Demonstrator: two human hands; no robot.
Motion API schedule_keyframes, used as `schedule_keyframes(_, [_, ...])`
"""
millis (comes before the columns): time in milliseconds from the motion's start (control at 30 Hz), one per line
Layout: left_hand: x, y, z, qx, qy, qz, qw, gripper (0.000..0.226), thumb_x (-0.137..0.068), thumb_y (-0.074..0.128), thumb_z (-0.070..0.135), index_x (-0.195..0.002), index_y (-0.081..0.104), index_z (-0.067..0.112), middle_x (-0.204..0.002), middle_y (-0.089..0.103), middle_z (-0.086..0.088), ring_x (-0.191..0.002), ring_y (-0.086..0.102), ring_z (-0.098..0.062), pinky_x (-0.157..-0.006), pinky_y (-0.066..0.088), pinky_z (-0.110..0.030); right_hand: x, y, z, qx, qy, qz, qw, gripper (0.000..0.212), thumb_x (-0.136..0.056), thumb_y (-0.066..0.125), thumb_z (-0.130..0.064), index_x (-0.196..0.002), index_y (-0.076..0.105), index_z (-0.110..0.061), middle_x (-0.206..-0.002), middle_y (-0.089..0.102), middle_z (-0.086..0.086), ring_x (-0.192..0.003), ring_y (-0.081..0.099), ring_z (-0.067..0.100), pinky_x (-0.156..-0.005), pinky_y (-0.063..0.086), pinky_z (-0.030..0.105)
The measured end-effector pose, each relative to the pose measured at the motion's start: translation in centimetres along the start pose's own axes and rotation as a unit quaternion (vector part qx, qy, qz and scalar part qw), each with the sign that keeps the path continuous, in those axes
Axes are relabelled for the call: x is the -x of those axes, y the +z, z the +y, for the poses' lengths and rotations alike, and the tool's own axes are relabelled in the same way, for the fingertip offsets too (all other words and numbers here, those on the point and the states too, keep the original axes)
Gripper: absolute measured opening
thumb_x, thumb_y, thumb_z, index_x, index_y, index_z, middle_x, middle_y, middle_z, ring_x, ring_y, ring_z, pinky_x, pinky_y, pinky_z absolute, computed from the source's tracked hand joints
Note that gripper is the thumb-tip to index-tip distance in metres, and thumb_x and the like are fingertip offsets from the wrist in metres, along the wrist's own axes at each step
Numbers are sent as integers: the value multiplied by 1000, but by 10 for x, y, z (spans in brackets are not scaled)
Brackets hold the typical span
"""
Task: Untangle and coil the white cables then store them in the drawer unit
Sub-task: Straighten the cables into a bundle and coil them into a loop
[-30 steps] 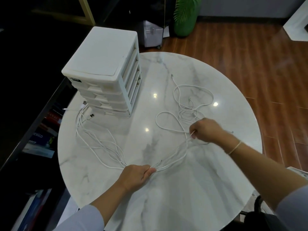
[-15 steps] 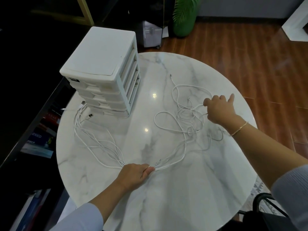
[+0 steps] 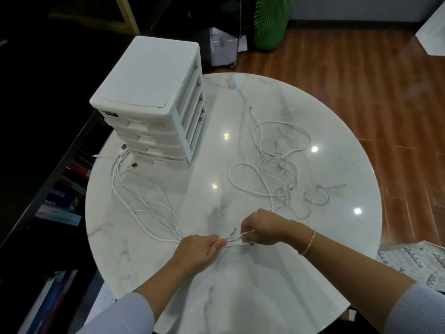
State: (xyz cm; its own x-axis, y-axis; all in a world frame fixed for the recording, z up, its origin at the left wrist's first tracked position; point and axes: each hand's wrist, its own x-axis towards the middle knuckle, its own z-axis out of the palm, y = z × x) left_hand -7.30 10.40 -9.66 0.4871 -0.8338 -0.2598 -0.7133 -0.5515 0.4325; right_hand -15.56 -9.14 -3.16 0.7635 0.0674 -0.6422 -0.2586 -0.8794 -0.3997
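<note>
R hand (image 3: pixel 263 229) back at bundle; drawer unit (image 3: pixel 154 92) far-left, plant (image 3: pixel 269 22) behind.

On the table (image 3: pixel 313 273), the drawer unit (image 3: pixel 154 97) stands far left, cables (image 3: pixel 277 165) lying right of it.

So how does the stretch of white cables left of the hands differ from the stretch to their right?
The left stretch runs in fairly straight, near-parallel strands fanning toward the drawer unit; the right stretch lies in loose overlapping loops. The left stretch ends in plugs bunched by the unit's base; the right stretch's one plain end lies alone, far across the table. Both are white and meet where the left hand and right hand grip them.
</note>
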Motion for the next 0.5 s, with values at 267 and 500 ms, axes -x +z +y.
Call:
schedule_keyframes(267, [3, 3, 0, -2, 40, 3, 999, 104, -61, -23, 82, -97, 55, 22, -84, 68, -3, -81, 62, -26, -63, 34, -29, 1, -17, 2, -62, 23, -97, 993, 26, -93, 52, -23, -102, 66, -2, -84, 65, 5, -76, 50, 12, -59, 34, 12])
schedule_keyframes(500, [4, 4, -1, -7, 60, 7, 998, 104, -63, -19, 83, -99, 58, 22, -82, 69, -3, -79, 63, -25, -60, 32, -27, -6, -16, 11, 19, 24, -72, 997, 22, -82, 59, -12, -102, 69, -13, -97, 69, 4, -86, 62, 19, -71, 44, 23])
